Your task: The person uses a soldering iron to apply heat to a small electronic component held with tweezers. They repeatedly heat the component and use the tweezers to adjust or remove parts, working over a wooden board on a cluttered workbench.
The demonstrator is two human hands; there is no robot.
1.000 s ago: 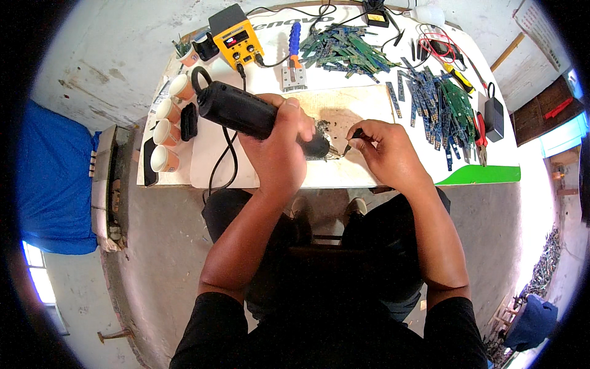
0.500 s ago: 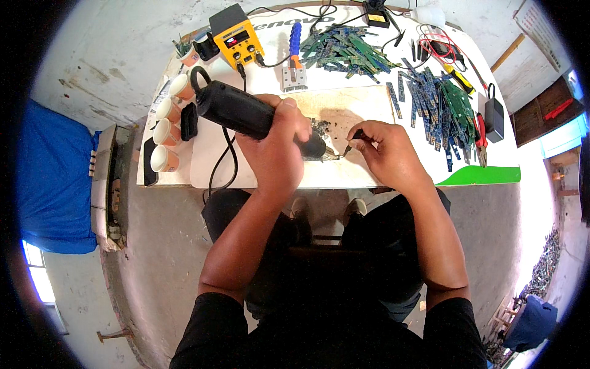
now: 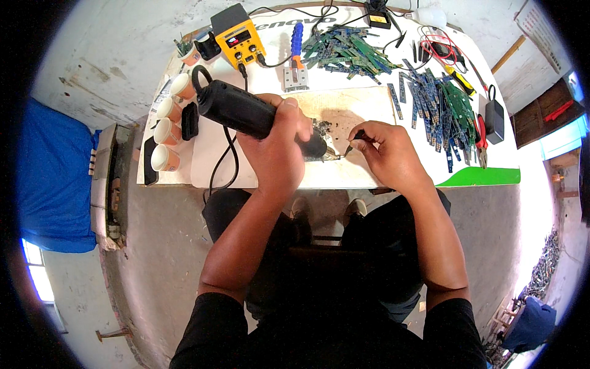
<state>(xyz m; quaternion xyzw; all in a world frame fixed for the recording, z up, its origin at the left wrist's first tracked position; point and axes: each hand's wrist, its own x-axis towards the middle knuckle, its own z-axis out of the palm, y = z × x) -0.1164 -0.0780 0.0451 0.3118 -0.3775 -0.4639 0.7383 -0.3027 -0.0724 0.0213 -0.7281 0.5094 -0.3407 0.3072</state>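
Note:
My left hand (image 3: 276,144) is wrapped round the thick black body of a hot air gun (image 3: 236,111), whose nozzle end points down to the right. Its tip hangs over a pale, scorched work board (image 3: 362,101) with dark specks on it. My right hand (image 3: 393,157) pinches dark tweezers (image 3: 348,149), their tips close to the nozzle. Between the two tools lies a small piece (image 3: 330,155), too small and partly covered to make out. Part of the nozzle is hidden behind my left fingers.
A yellow soldering station (image 3: 238,40) stands at the back left, near several paper cups (image 3: 165,158). Piles of circuit board strips (image 3: 347,52) lie at the back and right. Red-handled pliers (image 3: 482,138) and a black box (image 3: 494,117) sit at the right edge. A cable (image 3: 230,169) loops at the left.

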